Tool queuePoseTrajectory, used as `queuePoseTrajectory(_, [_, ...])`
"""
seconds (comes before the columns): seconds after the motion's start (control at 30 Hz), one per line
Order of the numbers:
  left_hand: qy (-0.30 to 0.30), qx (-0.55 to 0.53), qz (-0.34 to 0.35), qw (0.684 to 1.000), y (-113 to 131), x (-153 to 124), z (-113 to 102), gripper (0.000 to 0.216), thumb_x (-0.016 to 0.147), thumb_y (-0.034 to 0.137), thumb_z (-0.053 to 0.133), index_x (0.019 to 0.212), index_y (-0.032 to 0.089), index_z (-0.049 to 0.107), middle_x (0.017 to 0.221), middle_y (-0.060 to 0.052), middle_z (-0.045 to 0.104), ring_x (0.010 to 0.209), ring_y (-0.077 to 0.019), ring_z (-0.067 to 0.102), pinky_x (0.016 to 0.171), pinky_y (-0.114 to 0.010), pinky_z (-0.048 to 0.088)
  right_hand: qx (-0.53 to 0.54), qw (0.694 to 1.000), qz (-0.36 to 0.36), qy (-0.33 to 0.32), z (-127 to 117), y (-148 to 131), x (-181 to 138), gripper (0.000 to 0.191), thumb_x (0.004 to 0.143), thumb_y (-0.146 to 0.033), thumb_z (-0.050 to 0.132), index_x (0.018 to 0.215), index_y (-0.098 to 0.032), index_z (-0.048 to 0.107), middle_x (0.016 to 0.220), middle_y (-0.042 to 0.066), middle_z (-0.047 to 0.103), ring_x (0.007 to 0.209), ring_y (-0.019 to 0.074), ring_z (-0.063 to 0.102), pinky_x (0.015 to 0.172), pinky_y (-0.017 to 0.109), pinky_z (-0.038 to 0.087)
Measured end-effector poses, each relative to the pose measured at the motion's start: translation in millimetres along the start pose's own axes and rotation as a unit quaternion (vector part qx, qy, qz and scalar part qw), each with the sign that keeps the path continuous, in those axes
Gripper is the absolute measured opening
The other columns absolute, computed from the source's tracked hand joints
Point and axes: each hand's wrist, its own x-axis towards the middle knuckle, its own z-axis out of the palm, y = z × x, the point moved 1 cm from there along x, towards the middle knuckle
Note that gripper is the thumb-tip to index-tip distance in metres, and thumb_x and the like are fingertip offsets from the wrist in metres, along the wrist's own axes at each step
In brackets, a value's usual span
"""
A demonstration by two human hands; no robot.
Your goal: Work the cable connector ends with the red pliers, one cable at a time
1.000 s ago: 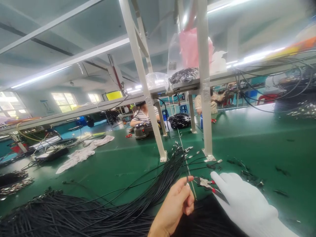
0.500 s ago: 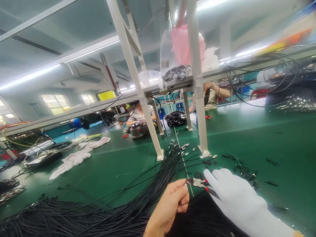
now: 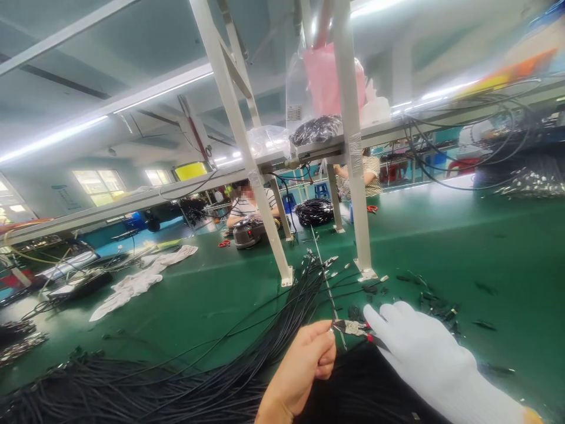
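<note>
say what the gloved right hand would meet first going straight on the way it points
Most likely the bare left hand: the pliers held in the gloved right hand point towards it. Depth is unclear, so whether their tips touch it cannot be told.

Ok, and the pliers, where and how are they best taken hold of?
Probably take the pliers by the handles, coming from the right of the picture, where the gloved right hand holds them: the handles spread apart that way, while the metal nose points left, toward the bare left hand.
</note>
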Motion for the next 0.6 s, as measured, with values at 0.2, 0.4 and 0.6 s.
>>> queuePoseTrajectory(0.2, [0.001, -0.004, -0.015, 1.000, 2.4, -0.6, 0.9, 0.030, 0.080, 0.034, 0.065, 0.070, 0.020, 0.041, 0.054, 0.011, 0.029, 0.046, -0.0037, 0.013, 0.048, -0.025, 0.006, -0.015, 1.000, -0.004, -0.006, 4.5, 0.7, -2.7, 0.033, 0.072, -0.017, 0.072, 0.104, -0.022, 0.064, 0.073, -0.001, 0.060, 0.066, 0.0173, 0.055, 0.054, 0.030, 0.032])
queuePoseTrajectory(0.4, [-0.017, -0.021, -0.012, 1.000, 3.4, -1.7, -0.3, 0.028, 0.081, 0.032, 0.063, 0.069, 0.020, 0.040, 0.055, 0.010, 0.030, 0.045, -0.0033, 0.014, 0.047, -0.026, 0.006, 0.034, 0.999, 0.010, 0.016, 5.4, 0.1, -1.8, 0.020, 0.075, -0.020, 0.070, 0.094, -0.024, 0.064, 0.069, -0.002, 0.059, 0.064, 0.0168, 0.056, 0.053, 0.029, 0.032])
queuePoseTrajectory(0.6, [0.008, 0.006, 0.009, 1.000, -0.9, 0.0, -2.2, 0.021, 0.085, 0.034, 0.057, 0.094, 0.016, 0.051, 0.056, 0.008, 0.044, 0.044, -0.0054, 0.030, 0.047, -0.024, 0.017, 0.077, 0.994, 0.062, -0.033, 10.3, 0.0, -3.7, 0.009, 0.084, -0.021, 0.063, 0.091, -0.025, 0.063, 0.069, -0.005, 0.060, 0.055, 0.0121, 0.059, 0.050, 0.024, 0.036])
